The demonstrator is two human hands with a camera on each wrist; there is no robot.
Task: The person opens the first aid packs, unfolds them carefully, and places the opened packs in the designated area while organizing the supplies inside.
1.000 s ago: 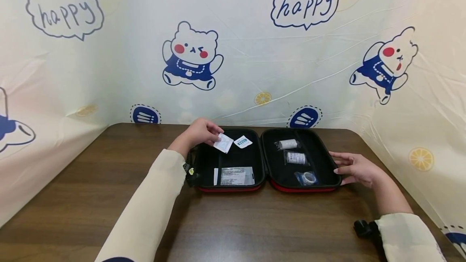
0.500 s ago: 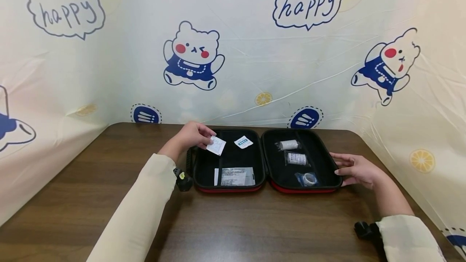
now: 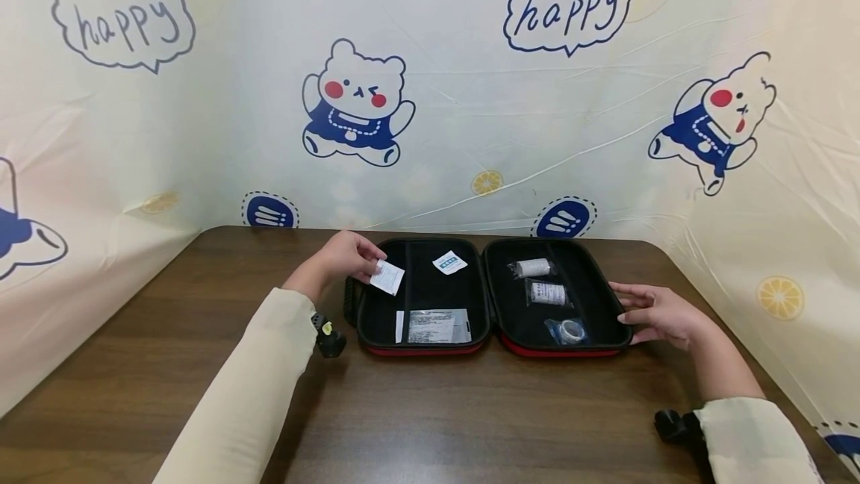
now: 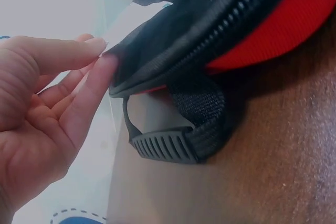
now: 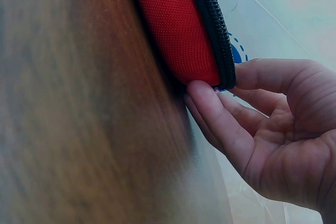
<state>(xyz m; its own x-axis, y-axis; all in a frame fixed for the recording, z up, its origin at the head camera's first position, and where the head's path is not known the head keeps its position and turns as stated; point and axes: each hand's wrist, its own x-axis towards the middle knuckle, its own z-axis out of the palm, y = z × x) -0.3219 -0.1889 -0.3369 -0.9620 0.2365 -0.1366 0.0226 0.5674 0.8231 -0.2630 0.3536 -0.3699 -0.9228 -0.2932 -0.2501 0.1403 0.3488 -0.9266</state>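
A zip case lies unfolded on the table, its left half [image 3: 440,291] and right half [image 3: 497,305] black inside with red outer sides. My left hand [image 3: 344,256] pinches a small white sachet [image 3: 387,277] by its edge, over the outer left rim. In the left wrist view, thumb and finger meet at the sachet's corner, just above the case's carry handle [image 4: 165,145]. My right hand [image 3: 661,314] grips the outer right edge of the case. The right wrist view has its thumb at the zipper [image 5: 226,51] and a finger against the red side [image 5: 176,24].
Another white sachet [image 3: 449,262] and flat silver packets [image 3: 433,326] lie in the left half. Several wrapped items sit in the right half, among them a white roll [image 3: 533,267] and a ring-shaped roll [image 3: 571,330]. Behind the table [image 3: 430,409] hangs a printed sheet [image 3: 443,125].
My left hand has drawn the sachet leftward and slightly toward me, from inside the left half to near its outer rim. The right hand has stayed at the case's edge.
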